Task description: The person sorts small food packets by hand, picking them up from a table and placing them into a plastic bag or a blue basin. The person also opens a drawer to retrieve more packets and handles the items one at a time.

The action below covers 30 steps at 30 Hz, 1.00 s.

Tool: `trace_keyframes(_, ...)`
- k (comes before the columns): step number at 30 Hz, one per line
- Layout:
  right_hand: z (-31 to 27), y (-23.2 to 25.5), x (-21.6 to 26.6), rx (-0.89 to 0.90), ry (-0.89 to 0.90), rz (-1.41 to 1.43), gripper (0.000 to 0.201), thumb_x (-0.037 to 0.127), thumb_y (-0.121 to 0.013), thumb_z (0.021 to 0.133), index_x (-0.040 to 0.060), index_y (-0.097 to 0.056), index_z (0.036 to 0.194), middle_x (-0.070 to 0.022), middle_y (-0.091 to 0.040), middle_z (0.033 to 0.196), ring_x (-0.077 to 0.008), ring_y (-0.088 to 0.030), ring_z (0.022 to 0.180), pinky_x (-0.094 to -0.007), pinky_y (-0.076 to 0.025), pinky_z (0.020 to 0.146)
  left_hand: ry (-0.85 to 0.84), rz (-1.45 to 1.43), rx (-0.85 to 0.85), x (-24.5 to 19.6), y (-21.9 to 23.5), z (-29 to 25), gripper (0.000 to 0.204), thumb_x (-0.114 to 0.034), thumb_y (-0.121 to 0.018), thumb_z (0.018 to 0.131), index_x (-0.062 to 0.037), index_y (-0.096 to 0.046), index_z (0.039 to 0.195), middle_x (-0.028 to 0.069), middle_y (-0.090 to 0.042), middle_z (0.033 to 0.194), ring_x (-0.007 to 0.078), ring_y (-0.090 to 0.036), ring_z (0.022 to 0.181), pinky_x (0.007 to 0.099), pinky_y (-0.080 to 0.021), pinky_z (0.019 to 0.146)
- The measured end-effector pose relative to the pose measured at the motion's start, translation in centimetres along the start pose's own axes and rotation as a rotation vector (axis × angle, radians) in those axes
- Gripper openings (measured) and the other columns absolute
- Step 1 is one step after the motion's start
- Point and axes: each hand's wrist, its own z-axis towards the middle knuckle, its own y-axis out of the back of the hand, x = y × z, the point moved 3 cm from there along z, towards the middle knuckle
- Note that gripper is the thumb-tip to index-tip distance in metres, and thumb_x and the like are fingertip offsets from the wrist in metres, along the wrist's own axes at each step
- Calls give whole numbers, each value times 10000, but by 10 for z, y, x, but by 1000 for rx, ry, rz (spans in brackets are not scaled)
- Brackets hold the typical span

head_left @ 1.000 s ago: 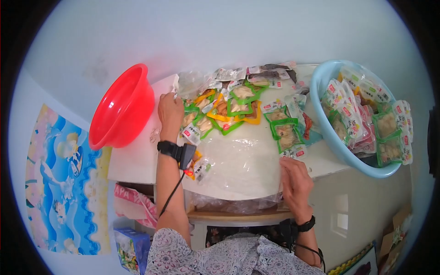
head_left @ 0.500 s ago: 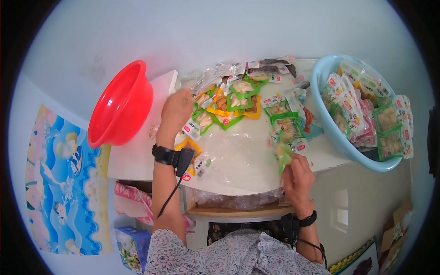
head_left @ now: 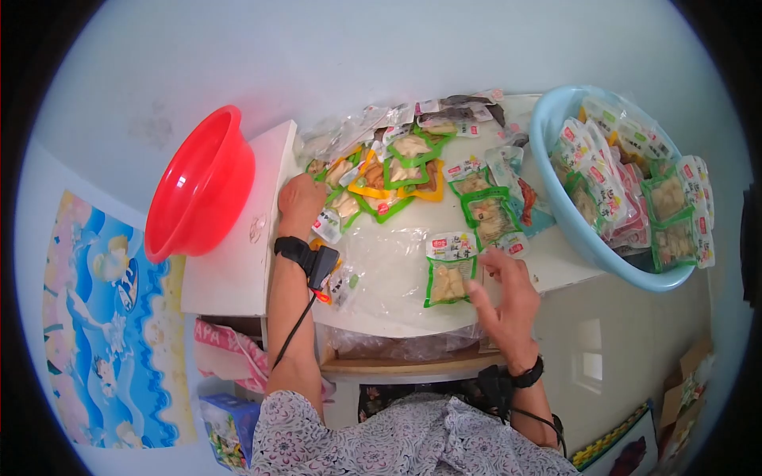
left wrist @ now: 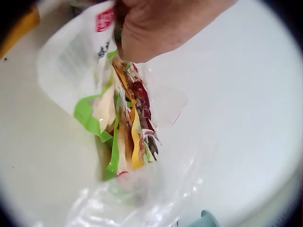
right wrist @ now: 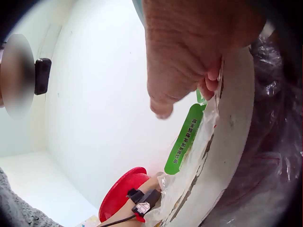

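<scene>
My right hand [head_left: 512,305] is at the front of the table with its fingers spread and thumb stretched out. Just left of it lies a green-edged food packet [head_left: 448,274], pale pieces showing through its window; the fingertips are right at its edge. In the right wrist view, that packet's green border [right wrist: 184,142] shows below the thumb. My left hand [head_left: 302,202] is at the left side of a pile of green- and yellow-edged packets [head_left: 401,170]. In the left wrist view, a white packet [left wrist: 71,61] spreads beside the hand; its fingertips are hidden, so I cannot tell whether they grip it.
A light-blue basin [head_left: 548,190] full of packets stands at the right, a red basin [head_left: 202,182] at the left. Several green-edged packets [head_left: 492,214] lie near the blue basin. Clear plastic sheeting [head_left: 377,262] covers the table's middle. Below it is an open drawer [head_left: 405,365].
The green-edged packet, blurred at my right hand half a second ago, now lies flat on the table with the fingers spread beside it. My left hand went right over the pile, then back left.
</scene>
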Motion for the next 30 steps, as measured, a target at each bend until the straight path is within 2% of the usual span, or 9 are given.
trace_keyframes(2, 4, 1, 7, 75, 144, -178, 398, 193, -785, 848, 23, -680, 1193, -142, -704, 1145, -354, -652, 1002, -426, -551, 866, 35, 24, -6, 2, -2, 0, 406, -348, -627, 954, 22, -723, 1089, 305, -719, 1012, 449, -712, 962, 532, -549, 832)
trace_keyframes(5, 2, -1, 2, 102, 150, -160, 401, 193, -797, 837, 30, -684, 1186, -133, -696, 1181, -352, -635, 1029, -436, -540, 878, -77, 24, -268, -23, 37, -34, 322, -252, -624, 965, 49, -726, 1012, 266, -742, 927, 424, -727, 884, 502, -563, 763)
trace_keyframes(8, 2, -2, -1, 100, 155, -171, 399, 196, -804, 831, 34, -687, 1177, -124, -695, 1190, -348, -637, 1019, -434, -540, 863, -272, -313, -238, -55, 90, -64, 325, -267, -611, 987, 42, -711, 981, 245, -737, 903, 391, -726, 869, 476, -550, 750)
trace_keyframes(11, 2, -2, -1, 102, 146, -174, 392, 190, -799, 835, 34, -687, 1176, -124, -695, 1193, -348, -637, 1023, -433, -539, 868, -416, -1081, -83, -82, 95, -72, 309, -264, -569, 1044, 13, -704, 1059, 191, -700, 808, 358, -679, 757, 403, -512, 654)
trace_keyframes(17, 2, 0, -3, 111, 144, -166, 368, 176, -786, 848, 32, -691, 1173, -120, -698, 1198, -343, -638, 1030, -431, -539, 872, -192, -181, 5, -54, 41, -22, 224, -123, -574, 981, -50, -748, 1102, 193, -741, 1065, 341, -711, 948, 405, -546, 818)
trace_keyframes(20, 3, -1, -3, 124, 137, -166, 361, 159, -786, 846, 31, -694, 1171, -118, -699, 1199, -340, -638, 1032, -428, -539, 870, -277, -313, -150, -23, -6, 4, 261, -114, -612, 932, -99, -766, 1143, 222, -713, 1131, 378, -695, 1025, 463, -536, 849)
trace_keyframes(23, 4, -2, -3, 124, 130, -158, 366, 137, -790, 838, 29, -694, 1175, -117, -700, 1199, -338, -638, 1029, -423, -540, 868, -311, -359, -234, -24, -11, 14, 336, -84, -596, 931, -126, -728, 1238, 188, -704, 1131, 369, -686, 1025, 461, -533, 858)
trace_keyframes(26, 5, -1, -3, 123, 119, -161, 367, 124, -795, 829, 29, -698, 1170, -119, -703, 1192, -339, -641, 1022, -421, -540, 865, -245, -390, -272, -20, -9, 23, 461, -57, -622, 907, -149, -663, 1358, 151, -679, 1065, 356, -678, 987, 443, -535, 867)
trace_keyframes(30, 6, -2, -4, 118, 115, -161, 355, 123, -796, 827, 29, -704, 1156, -120, -707, 1182, -337, -645, 1009, -419, -541, 860, -157, -397, -230, -21, -4, 33, 559, -92, -704, 864, -127, -618, 1415, 132, -632, 1085, 326, -655, 1019, 430, -528, 892)
